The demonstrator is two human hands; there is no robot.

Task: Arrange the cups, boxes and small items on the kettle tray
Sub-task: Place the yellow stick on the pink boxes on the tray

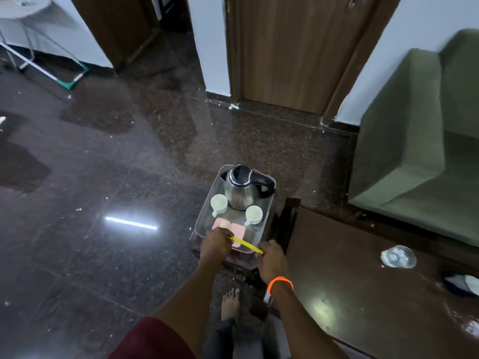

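A grey tray point(207, 213) sits on a low dark stand, carrying a steel kettle point(239, 189) with a black handle at the back. Two white cups stand in front of it, one at the left point(219, 203) and one at the right point(254, 214). Two pink boxes point(237, 230) lie side by side at the tray's near edge. My left hand point(216, 244) and my right hand point(270, 257) each pinch one end of a thin yellow strip point(246, 244), held stretched over the tray's front edge above the pink boxes.
A dark wooden table point(363, 281) stands to the right with a glass object point(398, 256) on it. A green sofa point(414, 141) lies beyond it. A closed wooden door point(290, 53) is ahead. My bare foot point(230, 304) stands on the polished dark floor.
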